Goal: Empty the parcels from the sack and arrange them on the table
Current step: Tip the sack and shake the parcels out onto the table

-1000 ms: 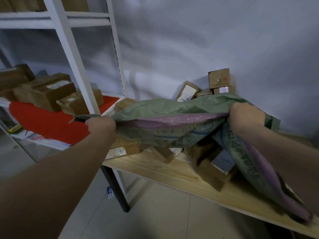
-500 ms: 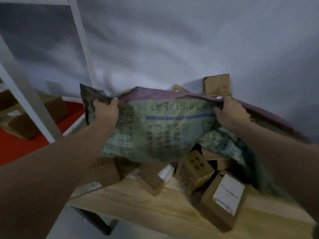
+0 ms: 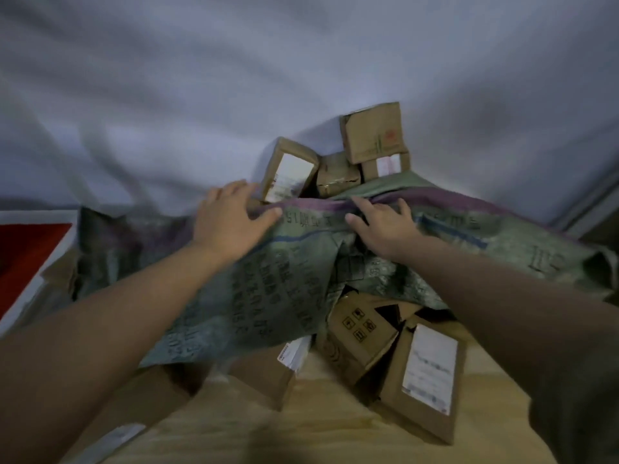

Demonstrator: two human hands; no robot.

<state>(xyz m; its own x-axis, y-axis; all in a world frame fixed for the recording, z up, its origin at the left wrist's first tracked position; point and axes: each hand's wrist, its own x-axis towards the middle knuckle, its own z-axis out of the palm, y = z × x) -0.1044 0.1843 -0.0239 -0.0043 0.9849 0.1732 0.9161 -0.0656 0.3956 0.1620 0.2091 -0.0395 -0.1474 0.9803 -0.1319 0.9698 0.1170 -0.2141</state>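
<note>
Sack [image 3: 268,289]: green woven, printed with dark characters and a blue stripe, purple band along its upper edge. It lies draped and crumpled over a heap of parcels on the table [image 3: 301,430].

Left hand [image 3: 231,219]: fingers spread and nearly straight, resting on the sack's upper edge, gripping nothing.

Right hand [image 3: 382,226]: fingers extended, pressing on the sack near the purple band; the hands are apart, near each other.

Parcels, rear: top box [image 3: 371,132] stacked on a labelled box [image 3: 385,165]; a tilted labelled box [image 3: 288,172] and a small box [image 3: 338,175] beside them, against the grey backdrop [image 3: 201,95].

Parcels, front: box with handling symbols [image 3: 361,333], flat labelled box [image 3: 425,376], and another box [image 3: 278,373] partly under the sack.

Far left: red surface [image 3: 23,252].
</note>
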